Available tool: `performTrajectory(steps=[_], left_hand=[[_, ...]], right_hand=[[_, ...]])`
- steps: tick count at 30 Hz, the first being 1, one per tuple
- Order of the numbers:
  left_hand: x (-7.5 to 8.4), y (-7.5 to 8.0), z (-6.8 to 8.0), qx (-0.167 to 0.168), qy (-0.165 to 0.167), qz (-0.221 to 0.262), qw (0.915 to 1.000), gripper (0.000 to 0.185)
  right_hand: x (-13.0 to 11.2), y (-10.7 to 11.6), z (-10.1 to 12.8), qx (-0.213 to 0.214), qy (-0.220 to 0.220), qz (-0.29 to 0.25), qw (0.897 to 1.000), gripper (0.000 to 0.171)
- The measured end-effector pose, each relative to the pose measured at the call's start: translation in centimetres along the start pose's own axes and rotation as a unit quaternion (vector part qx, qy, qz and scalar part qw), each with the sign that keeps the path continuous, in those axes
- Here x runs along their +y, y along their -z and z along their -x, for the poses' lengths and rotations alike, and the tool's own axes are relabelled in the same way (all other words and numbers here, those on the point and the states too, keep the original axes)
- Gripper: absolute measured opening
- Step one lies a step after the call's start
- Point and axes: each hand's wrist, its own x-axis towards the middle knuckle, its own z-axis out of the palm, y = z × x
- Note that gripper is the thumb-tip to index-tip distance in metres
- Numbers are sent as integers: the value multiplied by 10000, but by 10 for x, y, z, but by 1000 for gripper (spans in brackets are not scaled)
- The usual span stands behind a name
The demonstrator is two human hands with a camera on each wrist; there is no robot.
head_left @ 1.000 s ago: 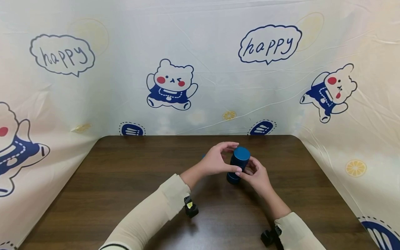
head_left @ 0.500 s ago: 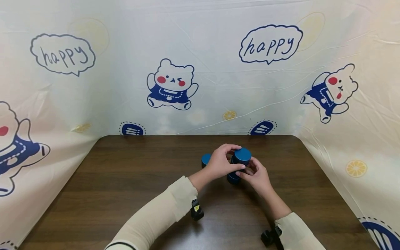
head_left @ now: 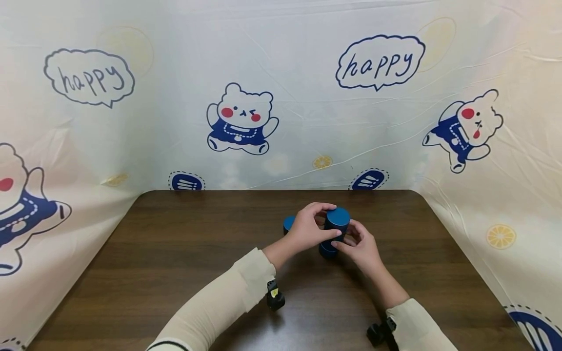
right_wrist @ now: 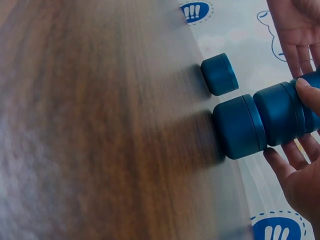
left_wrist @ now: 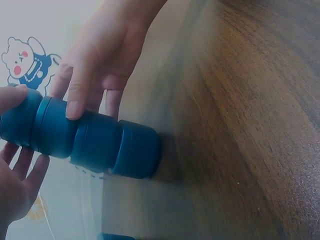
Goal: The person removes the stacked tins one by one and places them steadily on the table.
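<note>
Several squat blue cylindrical canisters, each with a thin seam near one end, stand in an upright stack (right_wrist: 240, 125) on the table. My left hand (head_left: 305, 229) grips the topmost canister (head_left: 338, 218), thumb in front and fingers behind. Lower down, my right hand (head_left: 364, 249) holds the stack round its middle, its thumb across one canister (left_wrist: 55, 127). The bottom canister (left_wrist: 137, 150) rests on the wood below both hands. Behind my left wrist stands another blue canister (right_wrist: 219, 75) by itself, partly covered by that hand in the head view.
A dark brown wooden table (head_left: 175, 273) with rounded far corners lies under the hands. Pale cloth (head_left: 298, 122) printed with bears and words hangs round its back and sides. Black wrist cameras (head_left: 275, 297) are strapped to both forearms.
My left hand and the topmost canister have moved a little to the right, then slightly back into line with the stack. More of the separate canister shows. My right hand has stayed in place.
</note>
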Motion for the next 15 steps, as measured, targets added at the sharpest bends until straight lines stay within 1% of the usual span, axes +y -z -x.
performTrajectory(steps=[4, 8, 15], left_hand=[[0, 3, 2, -34, 44, 222, 9997, 55], [-3, 5, 4, -29, 68, 342, 9994, 56], [-7, 9, 7, -39, -8, 657, 9978, 56]], right_hand=[[-1, 0, 0, 20, -73, 12, 10000, 66], [0, 0, -1, 37, -72, 54, 10000, 65], [-1, -2, 0, 123, -19, 76, 9999, 65]])
